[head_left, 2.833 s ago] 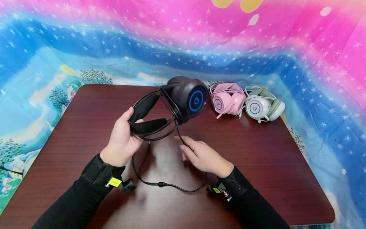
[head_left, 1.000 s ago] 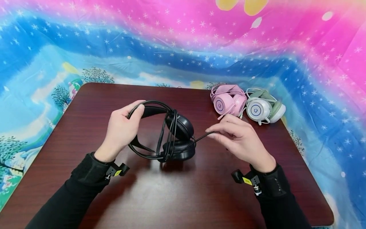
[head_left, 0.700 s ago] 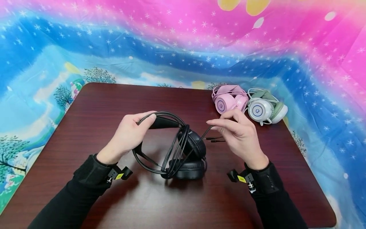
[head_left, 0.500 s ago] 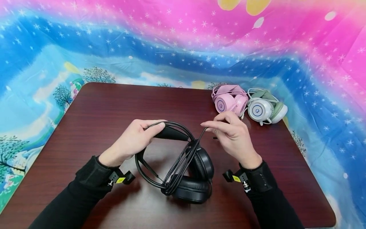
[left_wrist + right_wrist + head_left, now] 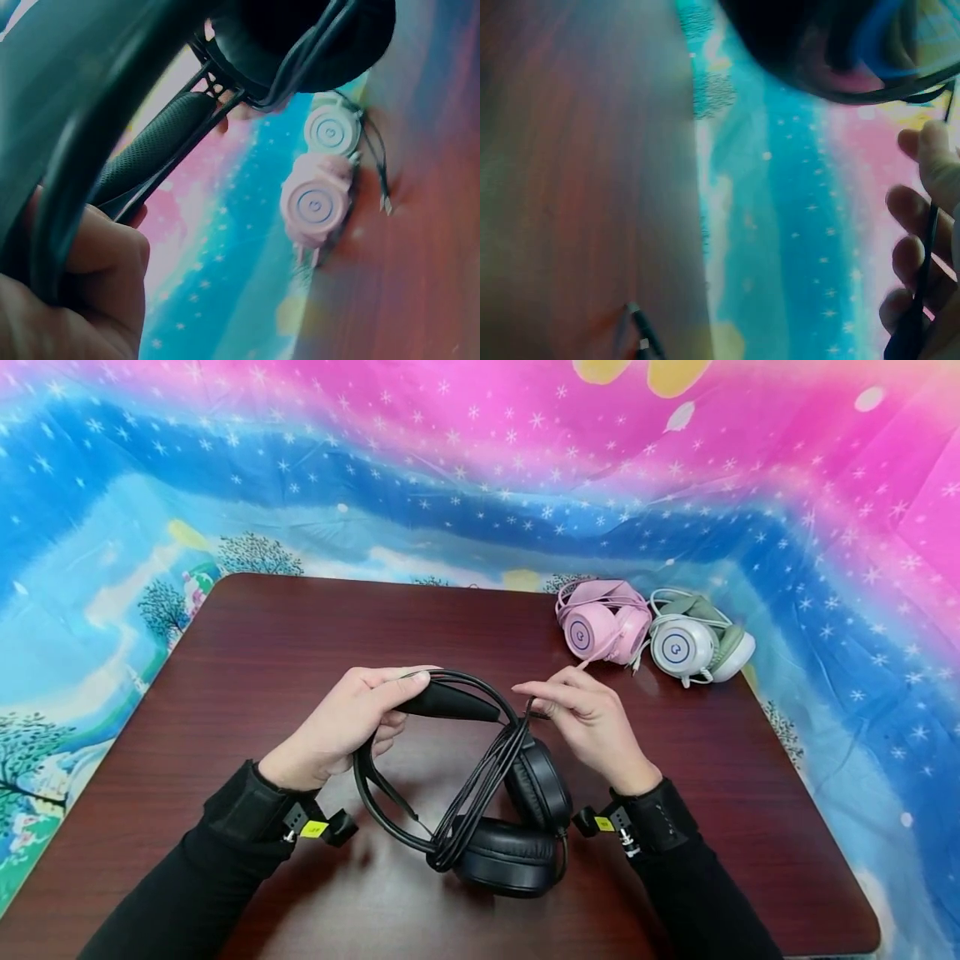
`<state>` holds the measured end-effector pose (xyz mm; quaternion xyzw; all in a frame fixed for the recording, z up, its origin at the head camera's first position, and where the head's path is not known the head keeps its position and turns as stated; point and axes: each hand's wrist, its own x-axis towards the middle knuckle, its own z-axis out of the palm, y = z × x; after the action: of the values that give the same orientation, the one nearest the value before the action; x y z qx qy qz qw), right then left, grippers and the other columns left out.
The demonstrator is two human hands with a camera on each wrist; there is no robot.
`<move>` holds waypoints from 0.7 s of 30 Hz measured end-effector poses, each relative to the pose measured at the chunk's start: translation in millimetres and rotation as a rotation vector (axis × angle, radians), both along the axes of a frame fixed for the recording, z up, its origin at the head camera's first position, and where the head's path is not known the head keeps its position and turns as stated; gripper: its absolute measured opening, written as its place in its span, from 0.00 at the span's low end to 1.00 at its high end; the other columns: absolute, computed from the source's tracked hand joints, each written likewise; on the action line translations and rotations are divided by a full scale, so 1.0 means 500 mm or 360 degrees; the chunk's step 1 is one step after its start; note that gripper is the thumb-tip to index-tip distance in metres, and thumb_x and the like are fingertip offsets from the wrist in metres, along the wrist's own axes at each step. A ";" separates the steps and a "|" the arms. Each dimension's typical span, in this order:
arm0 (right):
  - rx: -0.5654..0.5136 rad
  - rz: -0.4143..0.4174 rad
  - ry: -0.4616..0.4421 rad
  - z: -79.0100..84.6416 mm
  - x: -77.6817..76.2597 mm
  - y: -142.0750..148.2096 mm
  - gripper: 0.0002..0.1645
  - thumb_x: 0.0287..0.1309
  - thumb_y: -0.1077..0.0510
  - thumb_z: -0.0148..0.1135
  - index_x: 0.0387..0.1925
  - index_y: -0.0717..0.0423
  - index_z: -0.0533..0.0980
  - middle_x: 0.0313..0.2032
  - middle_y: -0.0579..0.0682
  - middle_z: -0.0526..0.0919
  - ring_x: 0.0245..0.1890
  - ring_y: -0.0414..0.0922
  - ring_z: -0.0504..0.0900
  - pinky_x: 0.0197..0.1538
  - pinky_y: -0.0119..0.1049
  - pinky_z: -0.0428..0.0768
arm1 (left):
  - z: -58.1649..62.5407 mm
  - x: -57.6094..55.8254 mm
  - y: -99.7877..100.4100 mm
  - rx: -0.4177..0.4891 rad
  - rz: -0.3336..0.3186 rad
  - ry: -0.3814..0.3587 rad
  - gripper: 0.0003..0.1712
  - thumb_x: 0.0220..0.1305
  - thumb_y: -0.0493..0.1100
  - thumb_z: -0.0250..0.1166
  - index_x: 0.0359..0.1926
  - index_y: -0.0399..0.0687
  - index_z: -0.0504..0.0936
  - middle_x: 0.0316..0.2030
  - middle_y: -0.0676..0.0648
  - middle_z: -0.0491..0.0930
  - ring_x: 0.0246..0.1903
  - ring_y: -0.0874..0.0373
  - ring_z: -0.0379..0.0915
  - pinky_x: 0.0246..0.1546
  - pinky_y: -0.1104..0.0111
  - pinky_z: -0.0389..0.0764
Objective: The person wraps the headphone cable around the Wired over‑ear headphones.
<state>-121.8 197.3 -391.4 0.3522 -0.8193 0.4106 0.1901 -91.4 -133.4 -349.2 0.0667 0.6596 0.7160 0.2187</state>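
My left hand (image 5: pixel 341 727) grips the headband of a black over-ear headset (image 5: pixel 540 785), holding it above the table with the ear cups toward the right and front. Several turns of its black cable (image 5: pixel 480 785) run across the headset between the band's two ends. Close beside the upper ear cup, my right hand (image 5: pixel 592 722) pinches the cable's free length between thumb and fingers. In the right wrist view, that cable runs along the fingers (image 5: pixel 909 210). Loose plug ends (image 5: pixel 641 330) hang lower in the same view. The left fingertips are partly hidden behind the band.
A pink headset (image 5: pixel 603 622) and a white-and-green headset (image 5: pixel 693 639) lie side by side at the table's back right, cables wrapped. The dark wooden table (image 5: pixel 300 635) reaches a printed cloth backdrop (image 5: pixel 480 468) behind.
The headset has turned, its ear cups moving right and toward me. My right hand has drawn the formerly hanging cable across it and come left, close to the band. More turns lie bundled now.
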 end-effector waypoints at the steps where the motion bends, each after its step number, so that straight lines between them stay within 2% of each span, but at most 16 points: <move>1: -0.0019 0.0027 -0.0028 -0.005 -0.001 -0.002 0.22 0.65 0.72 0.73 0.55 0.51 0.90 0.36 0.45 0.84 0.37 0.38 0.78 0.42 0.25 0.75 | -0.003 -0.001 0.000 0.0054 -0.0005 -0.0024 0.21 0.85 0.54 0.61 0.68 0.52 0.85 0.19 0.56 0.56 0.17 0.60 0.46 0.20 0.70 0.52; 4: -0.0096 0.0083 -0.0094 -0.014 -0.002 -0.006 0.22 0.68 0.72 0.69 0.59 0.54 0.89 0.33 0.47 0.83 0.34 0.38 0.78 0.40 0.27 0.76 | -0.012 -0.004 -0.002 0.0232 -0.0041 -0.0103 0.20 0.86 0.53 0.59 0.66 0.51 0.85 0.20 0.56 0.52 0.18 0.60 0.44 0.20 0.71 0.51; 7: -0.0147 0.0092 -0.0162 -0.018 -0.002 -0.008 0.22 0.73 0.68 0.66 0.64 0.53 0.87 0.33 0.46 0.83 0.34 0.38 0.77 0.40 0.28 0.74 | -0.017 -0.008 -0.003 0.0394 -0.0079 -0.0178 0.21 0.88 0.55 0.56 0.69 0.53 0.83 0.21 0.56 0.51 0.18 0.61 0.43 0.19 0.72 0.51; 10: -0.0172 0.0108 -0.0274 -0.024 0.000 -0.006 0.22 0.78 0.64 0.64 0.68 0.51 0.84 0.45 0.45 0.89 0.42 0.37 0.82 0.48 0.28 0.78 | -0.017 -0.011 -0.002 0.0510 -0.0115 -0.0261 0.26 0.88 0.57 0.54 0.76 0.54 0.77 0.21 0.57 0.51 0.17 0.62 0.43 0.17 0.74 0.55; 13: -0.0230 0.0187 -0.0379 -0.039 0.002 0.002 0.23 0.79 0.64 0.62 0.71 0.54 0.82 0.61 0.47 0.89 0.59 0.37 0.85 0.65 0.31 0.80 | -0.014 -0.013 0.002 0.0600 -0.0116 -0.0330 0.30 0.89 0.58 0.52 0.82 0.54 0.70 0.22 0.57 0.51 0.17 0.63 0.43 0.15 0.77 0.60; 14: -0.0241 0.0222 -0.0371 -0.047 0.000 0.005 0.24 0.78 0.64 0.61 0.71 0.57 0.81 0.64 0.51 0.87 0.64 0.39 0.84 0.70 0.33 0.79 | -0.014 -0.013 0.002 0.0619 -0.0103 -0.0353 0.31 0.89 0.59 0.52 0.83 0.54 0.68 0.22 0.57 0.50 0.18 0.63 0.43 0.16 0.77 0.61; 16: -0.0272 0.0300 -0.0274 -0.065 -0.007 0.012 0.23 0.78 0.59 0.60 0.69 0.61 0.81 0.64 0.54 0.87 0.67 0.38 0.83 0.74 0.33 0.77 | -0.016 -0.013 0.003 0.0677 -0.0080 -0.0385 0.32 0.89 0.59 0.52 0.84 0.55 0.65 0.22 0.57 0.51 0.18 0.62 0.42 0.16 0.78 0.62; 17: -0.0289 0.0342 -0.0219 -0.099 -0.027 0.025 0.23 0.80 0.55 0.59 0.68 0.59 0.81 0.63 0.53 0.88 0.67 0.38 0.83 0.74 0.34 0.77 | -0.017 -0.014 0.004 0.0693 -0.0070 -0.0391 0.32 0.89 0.59 0.52 0.84 0.55 0.64 0.22 0.56 0.51 0.18 0.62 0.41 0.16 0.79 0.62; 20: -0.0347 0.0422 -0.0073 -0.125 -0.043 0.031 0.23 0.79 0.46 0.58 0.64 0.52 0.84 0.56 0.47 0.90 0.60 0.32 0.83 0.68 0.28 0.77 | -0.021 -0.015 0.004 0.0762 -0.0053 -0.0413 0.31 0.89 0.58 0.52 0.84 0.55 0.64 0.22 0.56 0.51 0.19 0.61 0.40 0.17 0.79 0.61; 21: -0.0373 0.0444 -0.0044 -0.155 -0.060 0.043 0.22 0.79 0.45 0.58 0.62 0.49 0.85 0.55 0.42 0.89 0.58 0.30 0.82 0.66 0.26 0.77 | -0.022 -0.014 0.004 0.0775 -0.0051 -0.0415 0.31 0.89 0.57 0.51 0.83 0.55 0.64 0.22 0.56 0.51 0.19 0.61 0.40 0.17 0.80 0.62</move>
<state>-151.6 218.8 -468.8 0.4321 -0.7116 0.5304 0.1597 -98.6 -131.3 -360.0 0.0348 0.4330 0.8526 0.2905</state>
